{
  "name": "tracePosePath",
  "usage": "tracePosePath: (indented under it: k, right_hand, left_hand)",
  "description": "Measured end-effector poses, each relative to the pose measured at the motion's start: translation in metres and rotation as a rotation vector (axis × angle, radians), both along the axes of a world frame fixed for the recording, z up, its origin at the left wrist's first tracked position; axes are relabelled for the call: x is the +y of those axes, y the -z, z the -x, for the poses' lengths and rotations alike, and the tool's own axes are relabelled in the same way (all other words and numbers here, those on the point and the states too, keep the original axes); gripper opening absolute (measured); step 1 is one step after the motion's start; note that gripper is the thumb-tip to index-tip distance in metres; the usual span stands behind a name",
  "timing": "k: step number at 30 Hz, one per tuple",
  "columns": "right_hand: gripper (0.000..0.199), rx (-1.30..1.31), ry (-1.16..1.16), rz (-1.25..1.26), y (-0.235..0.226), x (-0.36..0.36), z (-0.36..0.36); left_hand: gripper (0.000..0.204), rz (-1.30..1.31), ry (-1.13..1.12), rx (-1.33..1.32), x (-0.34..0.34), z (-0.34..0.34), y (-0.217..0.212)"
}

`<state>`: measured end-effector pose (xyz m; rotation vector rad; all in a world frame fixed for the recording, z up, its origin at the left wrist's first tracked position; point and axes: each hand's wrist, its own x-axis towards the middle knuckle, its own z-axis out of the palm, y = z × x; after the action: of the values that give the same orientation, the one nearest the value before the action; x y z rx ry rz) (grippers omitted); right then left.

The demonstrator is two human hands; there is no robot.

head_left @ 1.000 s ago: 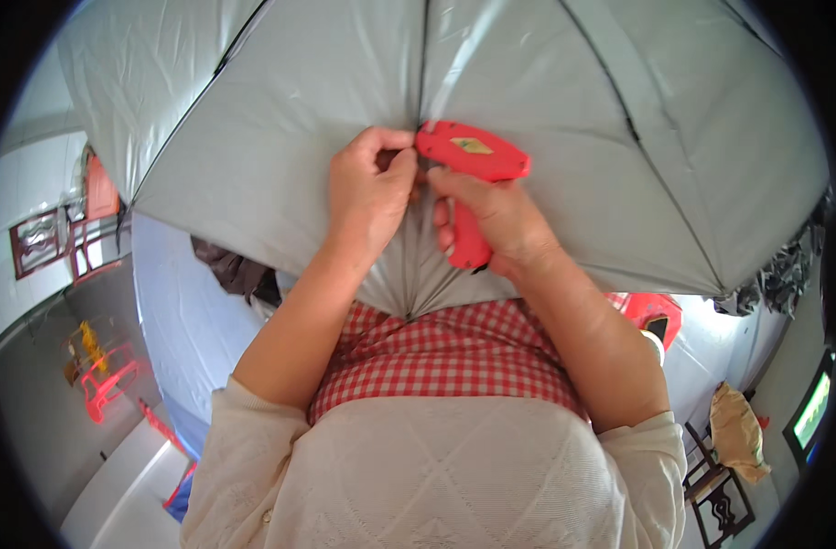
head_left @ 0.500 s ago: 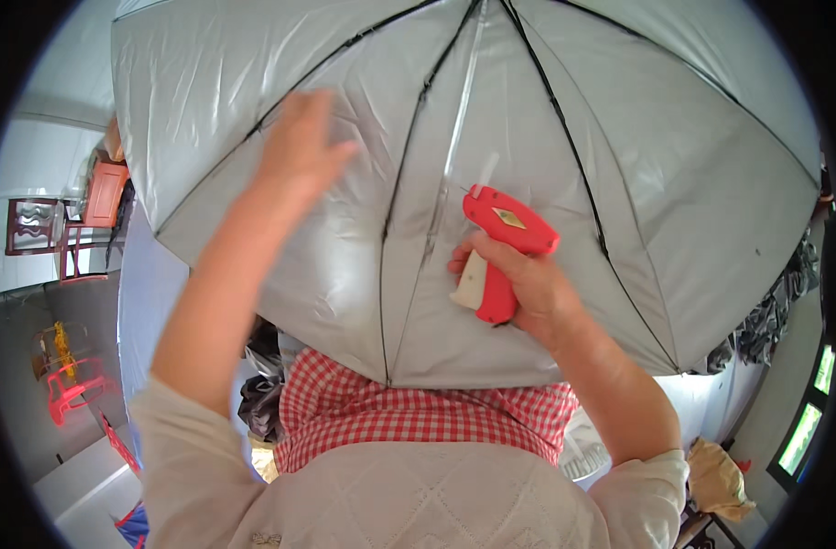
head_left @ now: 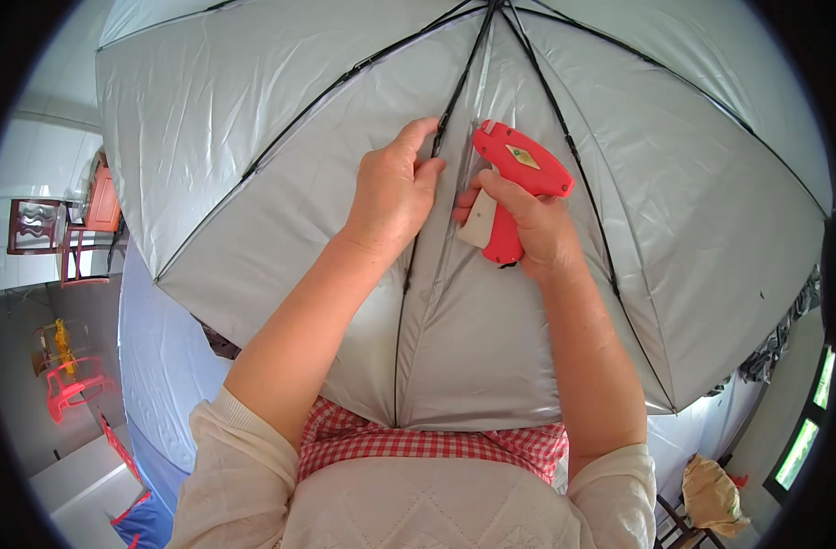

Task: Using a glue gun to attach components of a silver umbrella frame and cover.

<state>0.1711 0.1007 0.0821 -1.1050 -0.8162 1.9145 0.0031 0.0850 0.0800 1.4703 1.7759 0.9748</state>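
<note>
The left hand (head_left: 390,190) has its thumb and forefinger a little apart at a black rib (head_left: 461,78) of the grey umbrella (head_left: 294,229), though whether they pinch it one cannot tell. The right hand (head_left: 544,229) is wrapped around the handle of a red gun-shaped tool (head_left: 541,167) with a white trigger, just beside that rib. The umbrella spreads open before the person, its lower edge over red-and-white checked cloth (head_left: 418,446).
</note>
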Motion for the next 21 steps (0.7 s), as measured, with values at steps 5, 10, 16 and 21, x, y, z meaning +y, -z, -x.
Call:
tracePosePath:
  k: [5,10,16,21]
  right_hand:
    - [0.026,0.010,-0.044,0.028,0.004,0.003,-0.003]
    - [0.025,0.038,-0.183,0.094,-0.008,0.019,-0.017]
    - [0.023,-0.039,-0.289,0.108,-0.018,0.035,-0.024]
    - [0.021,-0.004,-0.308,0.135,-0.014,0.036,-0.026]
  left_hand:
    - [0.039,-0.036,-0.003,-0.060,0.000,-0.011,0.006]
    - [0.037,0.075,-0.021,-0.196,-0.003,-0.016,-0.003]
    - [0.035,0.062,-0.006,-0.209,-0.004,-0.015,-0.003]
    - [0.034,0.109,-0.012,-0.309,-0.004,-0.015,-0.004]
